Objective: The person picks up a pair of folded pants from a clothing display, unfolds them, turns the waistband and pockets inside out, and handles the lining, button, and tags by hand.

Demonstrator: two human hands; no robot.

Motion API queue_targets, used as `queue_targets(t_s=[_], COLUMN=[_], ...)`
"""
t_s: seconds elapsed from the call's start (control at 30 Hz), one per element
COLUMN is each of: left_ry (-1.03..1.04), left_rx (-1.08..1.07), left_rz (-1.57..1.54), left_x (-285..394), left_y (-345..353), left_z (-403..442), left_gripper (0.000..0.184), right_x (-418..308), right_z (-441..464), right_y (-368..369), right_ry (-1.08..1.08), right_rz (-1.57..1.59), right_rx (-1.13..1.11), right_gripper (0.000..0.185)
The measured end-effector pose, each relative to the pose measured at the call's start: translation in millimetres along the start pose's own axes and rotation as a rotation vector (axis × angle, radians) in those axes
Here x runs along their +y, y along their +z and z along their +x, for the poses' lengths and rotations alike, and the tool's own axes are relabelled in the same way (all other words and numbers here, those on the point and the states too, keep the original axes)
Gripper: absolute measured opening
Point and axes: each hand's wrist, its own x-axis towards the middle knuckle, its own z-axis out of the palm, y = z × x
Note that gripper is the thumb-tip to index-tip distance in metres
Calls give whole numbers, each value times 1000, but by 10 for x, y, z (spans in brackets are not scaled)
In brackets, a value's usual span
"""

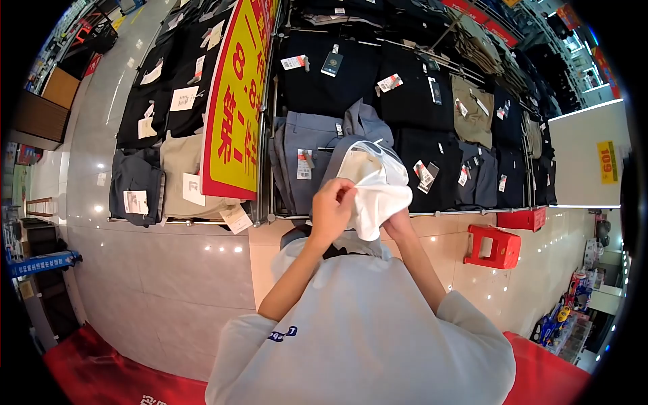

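Observation:
Grey-blue trousers [366,123] lie bunched at the front edge of the display rack, with their waistband open toward me. White pocket lining [379,201] spills out of the waistband and hangs over the edge. My left hand [333,208] is closed, its thumb and fingers pinching the left side of this white lining. My right hand [399,221] is under the lining's right side; the cloth covers most of its fingers. A folded grey-blue pair [301,145] with a price tag [304,164] lies just left of the trousers.
Stacks of folded dark trousers [422,162] with tags fill the rack. A yellow and red sign [236,101] stands upright at left, near beige trousers [182,158]. Red stools [491,247] stand on the tiled floor [162,283] at right. Red cloth [121,371] shows behind me.

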Motion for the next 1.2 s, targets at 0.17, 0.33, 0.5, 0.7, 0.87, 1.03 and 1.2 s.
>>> queue_targets(t_s=[0.17, 0.33, 0.5, 0.7, 0.87, 1.03, 1.2], left_ry=[-82, -86, 33, -208, -412, -446, -305], left_rx=[-14, -86, -57, -97, -370, -285, -151], left_rz=[-96, -141, -120, -154, -658, -940, -879], left_x=[-84, -54, -271, -821, -359, -95, 381], left_y=[-115, -142, -166, -350, -378, -418, -721], left_z=[87, 92, 118, 224, 149, 252, 528], left_gripper=[9, 9, 13, 40, 41, 58, 66], right_x=[-109, -71, -28, 224, 65, -124, -373], right_z=[-15, -2, -15, 114, 133, 158, 197], right_y=[154, 122, 72, -443, -413, -466, -580], right_ry=[0, -8, 26, 14, -48, -112, -184], right_rz=[7, 37, 262, 496, 454, 303, 87], right_rx=[45, 35, 92, -147, -225, -323, -325], right_gripper=[34, 39, 42, 52, 52, 51, 50])
